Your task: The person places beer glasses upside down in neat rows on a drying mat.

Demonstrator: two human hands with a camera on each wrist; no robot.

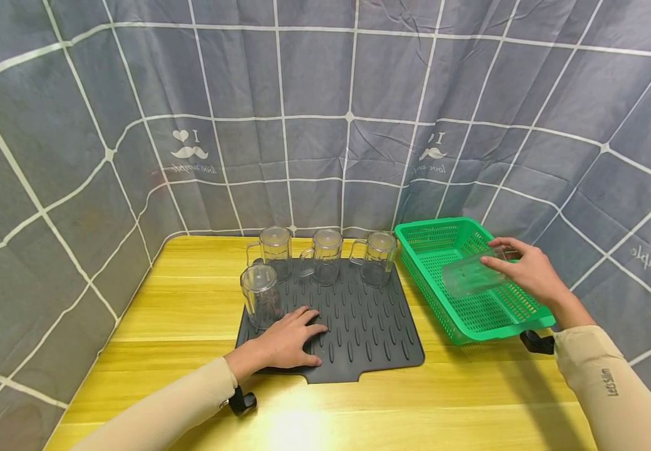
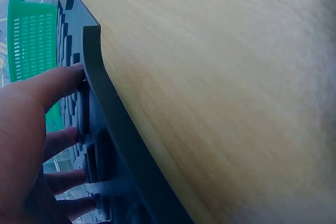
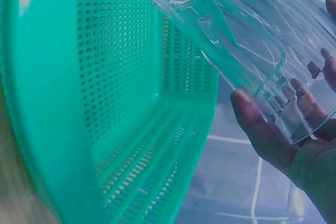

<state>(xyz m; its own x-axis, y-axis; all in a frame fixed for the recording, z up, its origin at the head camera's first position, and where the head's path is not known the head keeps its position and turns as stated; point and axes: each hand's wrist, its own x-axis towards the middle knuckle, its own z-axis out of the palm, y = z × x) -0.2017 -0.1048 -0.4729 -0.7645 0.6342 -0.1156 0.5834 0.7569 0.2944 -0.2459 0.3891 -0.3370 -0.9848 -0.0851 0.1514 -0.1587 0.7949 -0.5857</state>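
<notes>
My right hand (image 1: 528,270) grips a clear mug (image 1: 466,275) that lies tilted above the green basket (image 1: 444,319). In the right wrist view the thumb and fingers wrap one end of this mug (image 3: 247,40), while its thick base points over the basket. My left hand (image 1: 287,341) rests with spread fingers on the black ridged mat (image 1: 359,338), near its front left edge. Just behind that hand stands a clear mug (image 1: 261,300). Along the mat's back edge three more clear mugs stand in a row: left (image 1: 275,254), middle (image 1: 326,260) and right (image 1: 378,260).
A yellow wood-grain table (image 1: 179,307) carries the mat and the basket, which stands close to the mat's right side. A grey curtain (image 1: 314,150) with white grid lines encloses the back and sides.
</notes>
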